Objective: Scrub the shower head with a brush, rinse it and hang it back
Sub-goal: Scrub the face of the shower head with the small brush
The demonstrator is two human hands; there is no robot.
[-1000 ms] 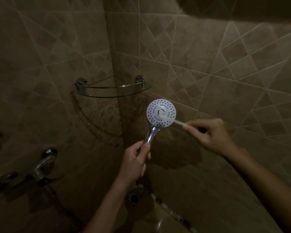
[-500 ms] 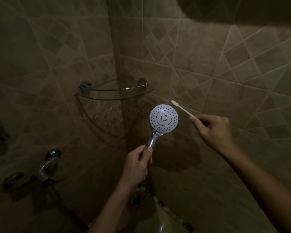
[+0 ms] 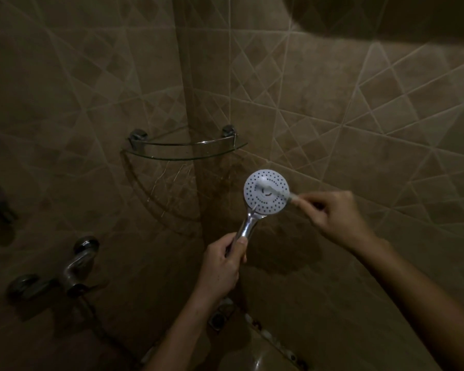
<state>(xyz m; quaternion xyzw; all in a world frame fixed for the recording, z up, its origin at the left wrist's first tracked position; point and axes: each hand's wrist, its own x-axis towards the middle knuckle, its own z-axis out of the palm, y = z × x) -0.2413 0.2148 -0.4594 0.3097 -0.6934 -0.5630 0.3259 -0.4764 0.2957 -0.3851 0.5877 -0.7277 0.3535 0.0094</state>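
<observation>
A round white shower head [image 3: 263, 204] with dark nozzle holes and a chrome handle faces me in the dim shower corner. My left hand [image 3: 221, 266] grips the bottom of that handle and holds it upright. My right hand [image 3: 335, 215] holds a thin white brush [image 3: 275, 190], blurred by motion, whose bristled end lies across the face of the shower head just above its centre. The brush's rear end is hidden inside my fist.
A glass corner shelf [image 3: 188, 156] with chrome brackets hangs above the shower head. A chrome mixer tap [image 3: 73, 269] sits low on the left wall, with a dark hose running down from it. A floor drain [image 3: 219, 318] lies below my left wrist. Brown tiled walls surround everything.
Half a second ago the brush was lifted off, pointing up past the head's right rim. Now it is back on the face. A second ago it was also on the face.
</observation>
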